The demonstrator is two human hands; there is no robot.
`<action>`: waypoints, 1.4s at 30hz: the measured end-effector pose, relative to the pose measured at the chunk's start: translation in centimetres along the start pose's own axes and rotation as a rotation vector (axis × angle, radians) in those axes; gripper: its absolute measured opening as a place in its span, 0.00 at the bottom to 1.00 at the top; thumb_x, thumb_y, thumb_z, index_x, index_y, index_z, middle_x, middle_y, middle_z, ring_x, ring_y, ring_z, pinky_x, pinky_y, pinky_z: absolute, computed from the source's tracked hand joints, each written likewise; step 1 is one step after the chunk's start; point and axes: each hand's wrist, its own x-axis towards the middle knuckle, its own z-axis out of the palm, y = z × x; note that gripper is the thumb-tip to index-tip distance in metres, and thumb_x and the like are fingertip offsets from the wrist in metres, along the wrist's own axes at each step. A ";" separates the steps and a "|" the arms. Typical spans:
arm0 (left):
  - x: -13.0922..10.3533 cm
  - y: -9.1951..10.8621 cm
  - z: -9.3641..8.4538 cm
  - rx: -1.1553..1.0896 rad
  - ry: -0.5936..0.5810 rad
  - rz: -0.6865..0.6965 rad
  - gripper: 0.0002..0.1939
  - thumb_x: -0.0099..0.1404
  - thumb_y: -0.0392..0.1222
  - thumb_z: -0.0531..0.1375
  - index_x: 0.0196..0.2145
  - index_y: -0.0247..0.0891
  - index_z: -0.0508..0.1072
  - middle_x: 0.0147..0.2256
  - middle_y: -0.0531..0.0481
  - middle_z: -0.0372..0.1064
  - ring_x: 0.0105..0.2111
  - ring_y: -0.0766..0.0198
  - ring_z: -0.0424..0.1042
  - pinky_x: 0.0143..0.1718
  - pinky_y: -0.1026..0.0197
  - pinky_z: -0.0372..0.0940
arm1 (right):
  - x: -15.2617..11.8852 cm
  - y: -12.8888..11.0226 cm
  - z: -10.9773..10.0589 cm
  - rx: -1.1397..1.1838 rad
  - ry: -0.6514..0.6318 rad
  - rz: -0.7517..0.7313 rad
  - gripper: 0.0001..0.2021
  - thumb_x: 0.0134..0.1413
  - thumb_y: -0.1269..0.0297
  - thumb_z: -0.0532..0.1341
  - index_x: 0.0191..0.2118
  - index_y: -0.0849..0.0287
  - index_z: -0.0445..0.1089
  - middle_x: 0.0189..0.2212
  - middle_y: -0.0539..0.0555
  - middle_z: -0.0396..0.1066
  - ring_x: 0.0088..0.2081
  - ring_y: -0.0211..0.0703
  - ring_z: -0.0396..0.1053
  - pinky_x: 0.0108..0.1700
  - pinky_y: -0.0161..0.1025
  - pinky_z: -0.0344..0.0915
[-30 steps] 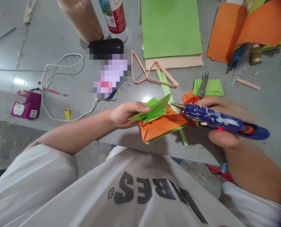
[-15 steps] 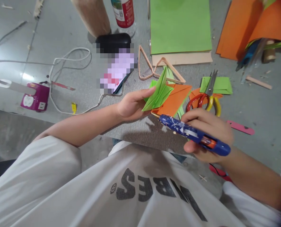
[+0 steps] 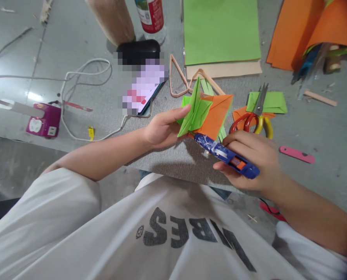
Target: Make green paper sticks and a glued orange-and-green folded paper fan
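Note:
My left hand (image 3: 166,126) grips a folded paper piece with green flaps (image 3: 195,112) and an orange part (image 3: 218,114), the thumb pressed on the green paper and the other fingers mostly hidden beneath. A blue pen-shaped tool (image 3: 220,151) with white smears is in my right hand (image 3: 252,157). Its tip lies at the lower edge of the green and orange paper, partly hidden there. Right of the paper, scissors (image 3: 260,107) with red and yellow handles rest on a green folded paper (image 3: 274,102) and an orange one.
Behind the hands are bent wooden strips (image 3: 177,79), a green paper stack (image 3: 221,31), a phone (image 3: 145,87), a black case (image 3: 140,48) and a bottle (image 3: 151,17). A white cable (image 3: 88,138) and purple adapter (image 3: 46,120) lie left, a pink strip (image 3: 297,154) right.
My right hand has moved left and slightly up, bringing the blue tool's tip in against the paper's lower edge. The paper in my left hand has tilted slightly, its orange part shifting up and left.

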 end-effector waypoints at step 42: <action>-0.5 -0.8 0.1 0.065 0.059 -0.013 0.34 0.89 0.49 0.54 0.87 0.51 0.56 0.74 0.46 0.78 0.75 0.39 0.77 0.76 0.36 0.76 | 0.0 0.8 -0.4 0.222 -0.021 -0.024 0.28 0.70 0.26 0.70 0.38 0.48 0.74 0.32 0.53 0.79 0.29 0.48 0.73 0.30 0.50 0.65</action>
